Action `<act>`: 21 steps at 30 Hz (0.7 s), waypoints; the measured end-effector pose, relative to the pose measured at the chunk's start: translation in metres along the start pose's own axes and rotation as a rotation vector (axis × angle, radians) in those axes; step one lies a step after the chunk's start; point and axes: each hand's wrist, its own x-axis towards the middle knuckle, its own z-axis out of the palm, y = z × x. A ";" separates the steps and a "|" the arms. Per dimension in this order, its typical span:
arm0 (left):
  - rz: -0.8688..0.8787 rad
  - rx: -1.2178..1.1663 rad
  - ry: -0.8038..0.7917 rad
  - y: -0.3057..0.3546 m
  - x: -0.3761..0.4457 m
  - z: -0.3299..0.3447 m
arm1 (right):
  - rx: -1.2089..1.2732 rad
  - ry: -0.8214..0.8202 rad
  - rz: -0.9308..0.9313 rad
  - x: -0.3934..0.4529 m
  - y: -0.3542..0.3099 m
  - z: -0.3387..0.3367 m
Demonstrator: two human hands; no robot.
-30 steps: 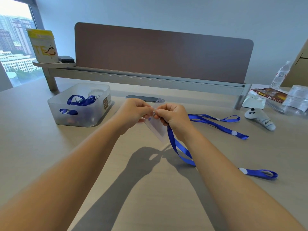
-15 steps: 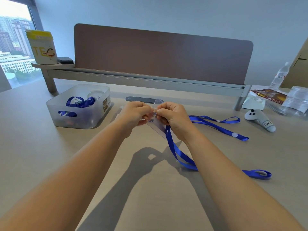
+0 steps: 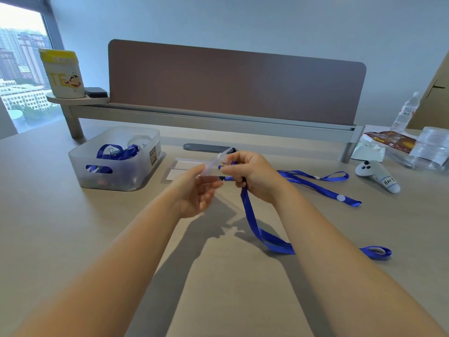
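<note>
Slippage is your main worry here. Your right hand [image 3: 254, 177] is curled round the blue lanyard [image 3: 250, 215]. The strap runs out of the bottom of your fist and down to the table [image 3: 73, 239], and the small metal clip [image 3: 221, 178] pokes out toward your left hand [image 3: 194, 193]. The clear badge sleeve [image 3: 215, 161] is up in the air between both hands, slanting from your left fingertips toward your right thumb. Your left hand is blurred, so I cannot tell whether it pinches the sleeve or only touches it.

If it only touches, the smooth, glossy plastic could slide off and drop. The sleeve is thin, flat and see-through, so its slot is hard to spot. You may miss it with the clip, or crease the flexible film by pushing too hard.

The lanyard is a flat, satiny ribbon, quite limp. Its slack passes under your right forearm and ends in a loop on the outer side, so a quick pull could snag or drag it.

White cards [image 3: 184, 169] lie flat just beyond your left hand, beside a frosted plastic bin [image 3: 116, 176] with rounded corners.
</note>
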 end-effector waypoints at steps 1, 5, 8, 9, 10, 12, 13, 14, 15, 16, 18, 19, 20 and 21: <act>0.054 -0.071 0.078 0.002 0.002 -0.001 | -0.155 0.018 0.022 -0.001 0.001 -0.002; 0.192 -0.169 0.252 0.009 0.003 -0.004 | -0.618 0.172 0.081 0.001 0.012 -0.010; 0.264 -0.087 0.340 0.011 0.000 -0.003 | -0.808 0.312 0.085 -0.001 0.019 -0.014; 0.288 -0.050 0.372 0.012 -0.001 -0.002 | -0.872 0.376 0.087 -0.002 0.020 -0.016; 0.307 -0.019 0.398 0.013 -0.001 -0.002 | -0.938 0.441 0.092 -0.004 0.018 -0.018; 0.340 0.025 0.433 0.015 -0.003 0.001 | -1.033 0.511 0.163 -0.008 0.012 -0.023; 0.356 0.043 0.449 0.016 -0.004 0.003 | -1.079 0.514 0.210 -0.009 0.010 -0.026; 0.374 0.056 0.465 0.016 -0.005 0.005 | -1.110 0.502 0.244 -0.009 0.010 -0.028; 0.394 0.065 0.476 0.017 -0.006 0.007 | -1.104 0.479 0.269 -0.008 0.010 -0.030; 0.415 0.068 0.480 0.017 -0.008 0.010 | -1.015 0.447 0.296 -0.008 0.010 -0.031; 0.451 0.071 0.480 0.017 -0.010 0.015 | -0.560 0.366 0.374 -0.010 0.011 -0.031; 0.460 0.069 0.478 0.017 -0.010 0.017 | -0.292 0.328 0.415 -0.012 0.011 -0.029; 0.465 0.064 0.476 0.017 -0.010 0.019 | -0.057 0.301 0.424 -0.014 0.011 -0.028; 0.466 0.052 0.470 0.016 -0.010 0.020 | 0.143 0.293 0.401 -0.015 0.013 -0.027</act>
